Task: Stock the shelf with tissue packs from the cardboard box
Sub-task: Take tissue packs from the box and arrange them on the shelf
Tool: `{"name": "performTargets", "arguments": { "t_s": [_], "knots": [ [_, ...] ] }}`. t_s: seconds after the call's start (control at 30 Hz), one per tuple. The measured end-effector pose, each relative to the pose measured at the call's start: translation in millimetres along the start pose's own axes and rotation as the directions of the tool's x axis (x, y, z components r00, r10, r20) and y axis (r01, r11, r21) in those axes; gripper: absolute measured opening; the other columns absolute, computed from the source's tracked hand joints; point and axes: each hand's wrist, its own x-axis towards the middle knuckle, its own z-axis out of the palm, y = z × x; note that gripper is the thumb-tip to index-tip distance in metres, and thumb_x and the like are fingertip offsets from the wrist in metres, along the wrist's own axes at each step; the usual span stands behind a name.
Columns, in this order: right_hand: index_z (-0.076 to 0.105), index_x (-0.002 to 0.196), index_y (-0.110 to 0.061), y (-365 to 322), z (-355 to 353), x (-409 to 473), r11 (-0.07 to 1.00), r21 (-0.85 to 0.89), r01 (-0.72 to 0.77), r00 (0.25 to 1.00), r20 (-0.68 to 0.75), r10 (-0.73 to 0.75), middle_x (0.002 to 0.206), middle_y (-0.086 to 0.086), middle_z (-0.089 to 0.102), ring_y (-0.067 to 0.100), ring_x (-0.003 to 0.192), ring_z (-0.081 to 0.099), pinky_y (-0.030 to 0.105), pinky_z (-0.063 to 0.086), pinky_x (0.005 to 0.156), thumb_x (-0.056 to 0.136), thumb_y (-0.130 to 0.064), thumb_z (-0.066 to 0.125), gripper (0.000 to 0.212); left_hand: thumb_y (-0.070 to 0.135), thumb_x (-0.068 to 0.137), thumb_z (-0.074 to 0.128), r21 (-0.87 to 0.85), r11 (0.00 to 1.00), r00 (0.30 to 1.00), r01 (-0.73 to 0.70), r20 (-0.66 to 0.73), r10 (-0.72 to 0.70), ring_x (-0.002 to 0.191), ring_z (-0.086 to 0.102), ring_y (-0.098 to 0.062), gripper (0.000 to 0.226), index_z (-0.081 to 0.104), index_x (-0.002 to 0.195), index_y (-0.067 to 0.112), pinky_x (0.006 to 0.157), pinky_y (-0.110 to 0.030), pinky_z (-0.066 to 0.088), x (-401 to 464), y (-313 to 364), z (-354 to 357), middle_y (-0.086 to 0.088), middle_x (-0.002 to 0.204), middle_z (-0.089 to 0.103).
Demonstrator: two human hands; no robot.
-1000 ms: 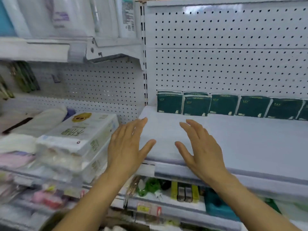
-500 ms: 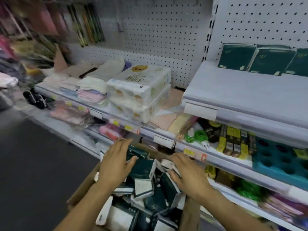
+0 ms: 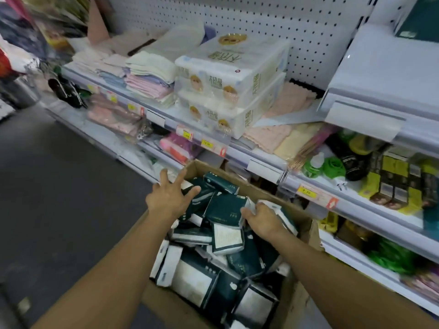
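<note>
Hands down from the shelf [image 3: 370, 74] into the cardboard box [image 3: 240, 180]: I see my left hand [image 3: 169, 200] spread wide, my right hand [image 3: 262, 218] closing on a tissue pack [image 3: 224, 208], starting another pickup.

Two bare forearms reach in from the bottom edge, with no sleeve, glove or cuff in sight up to where the frame cuts them off. The left hand [image 3: 169, 203] and the right hand [image 3: 262, 219] wear no ring, watch or band on the parts that show. Behind the fingers [image 3: 164, 178] each wrist runs plain into a slim forearm
</note>
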Motion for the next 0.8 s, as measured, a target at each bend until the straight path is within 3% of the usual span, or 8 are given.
{"name": "performTargets", "arguments": {
  "t_s": [0.13, 0.23, 0.33, 0.43, 0.57, 0.63, 0.73, 0.8],
  "knots": [
    [0.062, 0.087, -0.004, -12, 15, 23, 0.972, 0.199, -0.127, 0.992, 0.017, 0.126, 0.079, 0.005, 0.065, 0.026, 0.084, 0.064, 0.038, 0.051, 0.085, 0.091, -0.059, 0.055, 0.056, 0.079, 0.087, 0.034, 0.066, 0.997, 0.999, 0.031, -0.037, -0.028, 0.108, 0.06, -0.037, 0.073, 0.038, 0.141, 0.03, 0.067, -0.037, 0.042, 5, 9, 3, -0.007, 0.153, 0.02],
    [0.055, 0.114, 0.002, -22, 24, 28, 0.927, 0.327, -0.183, 0.982, 0.025, 0.185, 0.092, 0.011, 0.067, 0.024, 0.085, 0.062, 0.027, 0.044, 0.073, 0.086, -0.041, 0.071, 0.054, 0.055, 0.092, 0.054, -0.051, 0.995, 0.992, 0.081, -0.091, -0.085, 0.099, 0.061, -0.039, 0.053, 0.049, 0.127, 0.015, 0.066, -0.039, 0.042, 1, 9, -1, -0.008, 0.135, 0.033],
    [0.054, 0.108, 0.001, -27, 21, 23, 0.859, 0.462, -0.222, 0.973, 0.043, 0.228, 0.096, 0.016, 0.064, 0.026, 0.083, 0.061, 0.025, 0.041, 0.064, 0.083, -0.023, 0.076, 0.042, 0.022, 0.092, 0.057, -0.246, 0.961, 0.981, 0.128, -0.11, -0.159, 0.087, 0.059, -0.039, 0.025, 0.052, 0.116, 0.015, 0.069, -0.04, 0.042, -9, -4, -3, -0.008, 0.135, 0.032],
    [0.064, 0.088, -0.002, -20, 4, 6, 0.79, 0.592, -0.158, 0.986, 0.058, 0.154, 0.078, 0.014, 0.067, 0.021, 0.065, 0.059, 0.025, 0.044, 0.055, 0.08, -0.017, 0.077, 0.021, 0.005, 0.09, 0.057, -0.543, 0.839, 0.975, 0.034, -0.166, -0.147, 0.084, 0.054, -0.025, 0.031, 0.056, 0.115, 0.023, 0.08, -0.03, 0.04, -29, -19, -8, -0.007, 0.146, 0.027],
    [0.064, 0.102, -0.013, -8, -36, -32, 0.687, 0.726, -0.037, 0.999, 0.04, 0.011, 0.099, 0.006, 0.072, 0.021, 0.085, 0.068, 0.034, 0.056, 0.071, 0.081, -0.007, 0.073, 0.023, 0.001, 0.089, 0.061, -0.79, 0.609, 0.977, -0.067, -0.175, -0.119, 0.113, 0.059, -0.024, 0.042, 0.068, 0.095, 0.043, 0.1, -0.037, 0.05, -52, -22, -17, -0.006, 0.134, 0.056],
    [0.061, 0.107, -0.012, -5, -60, -52, 0.678, 0.735, 0.02, 0.997, 0.033, -0.065, 0.1, 0.003, 0.072, 0.02, 0.087, 0.07, 0.034, 0.06, 0.065, 0.082, -0.004, 0.071, 0.028, -0.001, 0.09, 0.061, -0.862, 0.505, 0.986, -0.053, -0.126, -0.112, 0.105, 0.063, -0.02, 0.038, 0.073, 0.092, 0.035, 0.092, -0.033, 0.055, -63, -7, -27, -0.004, 0.125, 0.063],
    [0.064, 0.109, -0.005, 2, -96, -72, 0.726, 0.676, 0.127, 0.982, 0.019, -0.19, 0.098, 0.01, 0.073, 0.02, 0.078, 0.069, 0.029, 0.057, 0.052, 0.081, 0.002, 0.072, 0.03, -0.002, 0.093, 0.059, -0.855, 0.499, 0.988, -0.144, -0.156, 0.017, 0.086, 0.058, 0.002, 0.024, 0.073, 0.1, 0.017, 0.064, -0.001, 0.043, -78, 26, -44, 0.005, 0.113, 0.061],
    [0.064, 0.109, -0.005, 7, -121, -84, 0.761, 0.628, 0.163, 0.965, 0.057, -0.254, 0.101, 0.015, 0.073, 0.023, 0.078, 0.069, 0.029, 0.056, 0.052, 0.077, 0.002, 0.075, 0.035, 0.013, 0.095, 0.062, -0.82, 0.5, 0.961, -0.278, -0.234, 0.149, 0.093, 0.058, -0.001, 0.014, 0.073, 0.1, 0.02, 0.067, 0.0, 0.039, -88, 51, -59, 0.005, 0.114, 0.063]
  ]
}}
